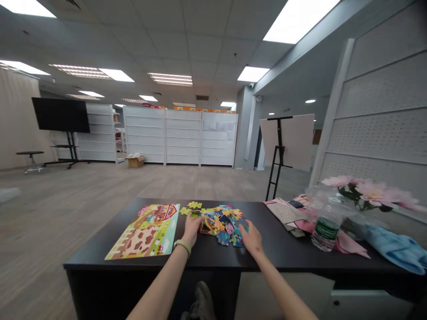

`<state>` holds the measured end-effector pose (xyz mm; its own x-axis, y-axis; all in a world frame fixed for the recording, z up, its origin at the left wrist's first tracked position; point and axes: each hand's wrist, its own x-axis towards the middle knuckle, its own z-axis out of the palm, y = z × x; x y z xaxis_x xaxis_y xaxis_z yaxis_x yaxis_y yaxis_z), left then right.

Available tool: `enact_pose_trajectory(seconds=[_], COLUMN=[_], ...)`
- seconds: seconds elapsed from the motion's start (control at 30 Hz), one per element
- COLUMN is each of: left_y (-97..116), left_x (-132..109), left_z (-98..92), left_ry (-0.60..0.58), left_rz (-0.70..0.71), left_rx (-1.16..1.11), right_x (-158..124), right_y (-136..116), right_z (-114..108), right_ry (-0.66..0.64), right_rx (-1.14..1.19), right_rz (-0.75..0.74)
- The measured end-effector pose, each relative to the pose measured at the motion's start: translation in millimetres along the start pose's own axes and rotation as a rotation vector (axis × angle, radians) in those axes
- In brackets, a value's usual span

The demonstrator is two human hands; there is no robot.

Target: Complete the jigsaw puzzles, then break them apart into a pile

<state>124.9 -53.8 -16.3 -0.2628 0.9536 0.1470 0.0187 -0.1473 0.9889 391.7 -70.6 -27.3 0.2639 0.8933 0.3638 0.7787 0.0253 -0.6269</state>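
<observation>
My left hand [192, 229], with a pale green band on its wrist, is closed on a yellow-green puzzle piece [195, 214], partly hidden by the fingers. Just beyond it lie more yellow-green pieces [194, 205]. To its right spreads a heap of loose, colourful jigsaw pieces [220, 226], overlapping one another. My right hand [251, 239] rests at the heap's right edge, thumb and fingers apart, touching the pieces there. On the left lies a flat farm picture sheet [147, 233] with a red barn and a cow-spot pattern.
The dark table [100, 255] also bears a water bottle [327, 229], pink flowers [373, 193], a grey-and-pink cloth item [287, 215] and blue tie-dye fabric [396, 246] at the right. An easel [278, 155] stands behind; white shelving [182, 138] lines the far side.
</observation>
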Motion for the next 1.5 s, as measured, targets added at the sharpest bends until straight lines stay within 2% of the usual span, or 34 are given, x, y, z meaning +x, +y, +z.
enact_pose_trajectory(seconds=[0.17, 0.33, 0.43, 0.53, 0.6, 0.67, 0.73, 0.8, 0.9, 1.0, 1.1, 1.3, 1.5], left_y=[1.0, -8.0, -13.6, -16.1, -15.8, -14.4, -12.6, -11.3, -10.8, -9.4, -3.7, 6.8, 0.6], left_x=[-10.2, -28.3, -30.1, -26.4, -24.0, -23.5, -26.0, -31.9, -45.3, -57.7, -63.1, -58.6, -50.1], left_z=[9.4, 6.5, 7.0, 6.1, 2.2, -4.1, -11.0, -16.5, -20.4, -20.0, -16.9, -5.7, -1.3], left_ry=[-0.137, -0.169, -0.17, -0.114, -0.052, 0.007, 0.045, 0.049, 0.021, -0.017, -0.06, -0.12, -0.226], left_rz=[0.183, 0.368, 0.428, 0.43, 0.409, 0.378, 0.35, 0.336, 0.323, 0.304, 0.315, 0.459, 0.477], left_rx=[0.117, 0.283, 0.343, 0.388, 0.417, 0.447, 0.481, 0.517, 0.567, 0.603, 0.62, 0.598, 0.561], right_x=[9.5, 12.1, 11.5, 17.6, 26.2, 34.5, 36.8, 28.7, -0.8, -30.1, -40.5, -34.4, -29.0], right_y=[-7.1, -20.7, -44.4, -74.3, -89.4, -93.7, -83.9, -61.7, -19.2, 12.0, 16.8, -20.7, -44.4], right_z=[14.8, 28.8, 34.7, 35.3, 30.0, 18.0, -0.7, -23.5, -53.4, -63.6, -50.2, -1.4, 30.7], right_ry=[0.116, 0.135, 0.067, -0.066, -0.152, -0.21, -0.227, -0.219, -0.226, -0.266, -0.282, -0.239, -0.249], right_rx=[0.151, 0.32, 0.388, 0.424, 0.433, 0.419, 0.375, 0.303, 0.167, 0.05, -0.003, 0.094, 0.268], right_rz=[-0.05, -0.157, -0.28, -0.385, -0.416, -0.41, -0.378, -0.345, -0.313, -0.279, -0.268, -0.325, -0.402])
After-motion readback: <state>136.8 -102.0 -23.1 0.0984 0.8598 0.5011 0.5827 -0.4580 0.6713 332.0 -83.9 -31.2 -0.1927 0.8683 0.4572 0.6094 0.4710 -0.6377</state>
